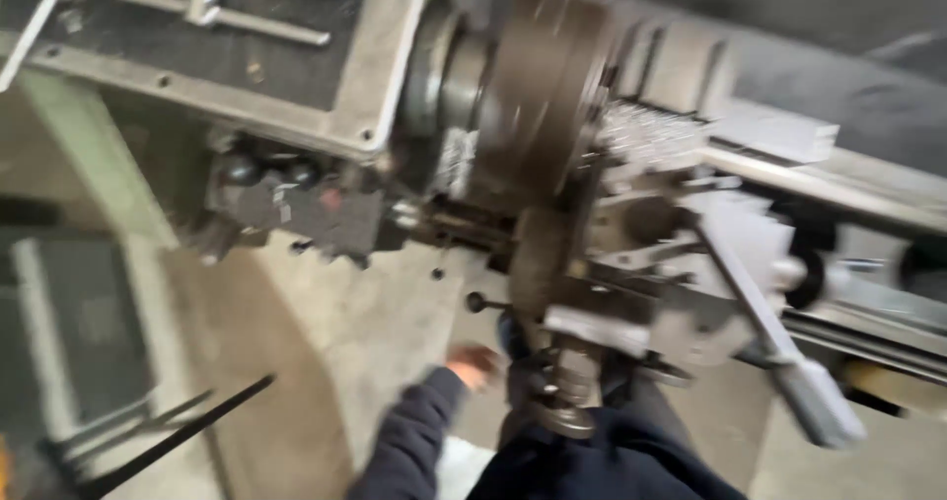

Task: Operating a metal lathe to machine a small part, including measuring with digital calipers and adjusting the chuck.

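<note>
In the head view, motion-blurred throughout, the left hand point(473, 365) in a dark sleeve reaches toward the lathe's carriage handwheel point(565, 416), just to its right; whether its fingers are spread or curled I cannot tell. The right hand is not visible. Above the hand sits the round chuck point(538, 96), and farther right a long grey lever point(789, 362) slants down. A sound approach, I judge, is keeping the sleeve well away from the chuck and gripping the handwheel squarely. The blur hides the small knobs point(266, 172) up and left, and whether the chuck turns.
</note>
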